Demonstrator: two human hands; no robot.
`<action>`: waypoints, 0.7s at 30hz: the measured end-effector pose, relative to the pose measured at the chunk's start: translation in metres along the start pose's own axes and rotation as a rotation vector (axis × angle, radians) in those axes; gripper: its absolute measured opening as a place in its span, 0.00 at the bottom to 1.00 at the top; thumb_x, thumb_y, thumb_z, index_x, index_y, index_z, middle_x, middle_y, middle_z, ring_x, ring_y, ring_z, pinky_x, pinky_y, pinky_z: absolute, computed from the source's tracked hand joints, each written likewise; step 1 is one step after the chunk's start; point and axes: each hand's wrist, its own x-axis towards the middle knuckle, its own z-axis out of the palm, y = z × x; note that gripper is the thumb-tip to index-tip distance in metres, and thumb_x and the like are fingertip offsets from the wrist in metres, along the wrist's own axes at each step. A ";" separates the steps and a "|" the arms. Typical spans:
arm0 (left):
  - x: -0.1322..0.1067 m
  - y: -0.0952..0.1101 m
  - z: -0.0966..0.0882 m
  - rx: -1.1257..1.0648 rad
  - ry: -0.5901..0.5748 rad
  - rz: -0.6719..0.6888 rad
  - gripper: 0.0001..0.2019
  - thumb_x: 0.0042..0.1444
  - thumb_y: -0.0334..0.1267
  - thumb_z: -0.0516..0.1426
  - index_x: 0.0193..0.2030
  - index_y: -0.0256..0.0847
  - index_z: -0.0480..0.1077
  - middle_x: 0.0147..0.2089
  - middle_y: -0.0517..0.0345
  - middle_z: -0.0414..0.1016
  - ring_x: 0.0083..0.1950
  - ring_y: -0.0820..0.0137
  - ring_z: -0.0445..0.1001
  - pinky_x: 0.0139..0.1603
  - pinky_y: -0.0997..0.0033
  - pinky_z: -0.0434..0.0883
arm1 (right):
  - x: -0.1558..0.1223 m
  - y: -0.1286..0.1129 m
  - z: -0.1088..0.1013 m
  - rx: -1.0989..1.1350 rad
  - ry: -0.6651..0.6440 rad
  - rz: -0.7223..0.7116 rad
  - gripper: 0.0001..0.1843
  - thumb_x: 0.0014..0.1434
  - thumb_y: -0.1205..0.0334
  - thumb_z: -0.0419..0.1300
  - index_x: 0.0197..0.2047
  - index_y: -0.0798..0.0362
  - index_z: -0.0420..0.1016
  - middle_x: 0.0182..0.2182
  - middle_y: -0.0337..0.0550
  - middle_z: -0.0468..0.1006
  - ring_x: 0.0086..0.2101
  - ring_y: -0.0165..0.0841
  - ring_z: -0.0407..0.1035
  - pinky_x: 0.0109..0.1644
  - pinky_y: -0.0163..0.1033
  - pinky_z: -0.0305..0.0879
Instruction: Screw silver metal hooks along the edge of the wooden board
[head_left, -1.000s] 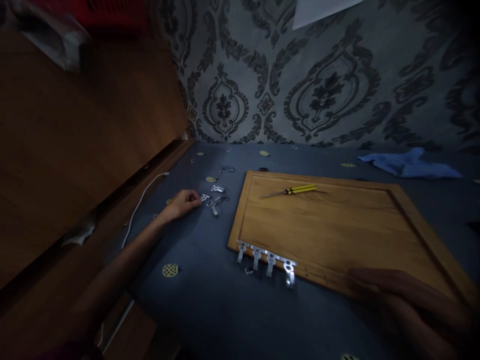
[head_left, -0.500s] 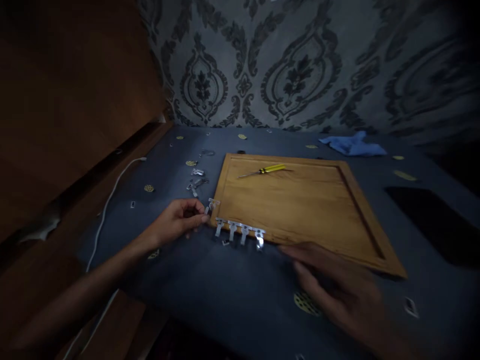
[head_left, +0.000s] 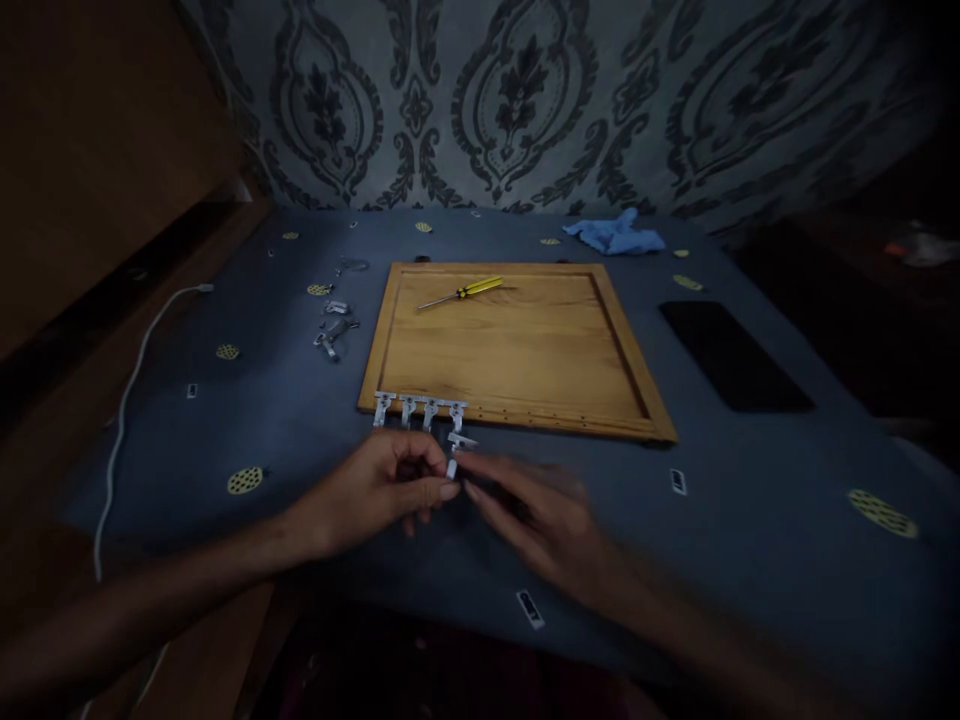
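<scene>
My left hand (head_left: 397,485) pinches a metal cabinet hinge (head_left: 462,441) between thumb and fingers, in front of a wooden panel's near edge. Close to that hinge are the fingertips of my right hand (head_left: 536,510), stretched out with thumb and forefinger a little apart; whether they touch it I cannot tell. The framed wooden panel (head_left: 517,345) lies flat. Along the left part of its near edge sit several similar hinges (head_left: 430,408) in a row, with small dark holes in the edge to their right. On the panel rests a screwdriver (head_left: 478,288) with a yellow and black handle.
Loose metal hinges and parts (head_left: 334,335) lie left of the panel on the blue patterned cloth (head_left: 285,420). A white cable (head_left: 131,380) runs down the left side. Behind are a blue cloth (head_left: 615,234) and a patterned wall (head_left: 420,100). A dark flat object (head_left: 731,355) lies right.
The view has shifted to the right. My left hand has brought the hinge from the panel's left corner to the row's right end. My right hand has come in beside it.
</scene>
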 end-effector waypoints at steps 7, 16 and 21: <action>0.007 -0.005 0.005 -0.026 -0.027 0.018 0.14 0.54 0.47 0.66 0.34 0.40 0.71 0.29 0.63 0.71 0.26 0.75 0.70 0.27 0.75 0.71 | -0.003 0.001 0.004 0.079 -0.008 0.202 0.14 0.70 0.62 0.58 0.55 0.50 0.80 0.36 0.40 0.87 0.29 0.29 0.79 0.33 0.34 0.77; 0.022 0.012 0.005 -0.004 -0.065 0.083 0.14 0.58 0.47 0.64 0.33 0.37 0.71 0.27 0.64 0.70 0.25 0.78 0.68 0.24 0.80 0.66 | 0.002 -0.002 0.001 0.297 0.050 0.425 0.07 0.64 0.57 0.63 0.37 0.49 0.79 0.27 0.37 0.82 0.25 0.27 0.73 0.27 0.30 0.68; 0.028 0.012 0.008 -0.007 -0.047 0.078 0.12 0.58 0.45 0.64 0.33 0.38 0.70 0.27 0.65 0.70 0.23 0.80 0.64 0.19 0.82 0.62 | -0.001 0.002 0.004 0.456 0.051 0.533 0.10 0.66 0.54 0.62 0.37 0.50 0.80 0.28 0.37 0.82 0.25 0.26 0.73 0.21 0.28 0.67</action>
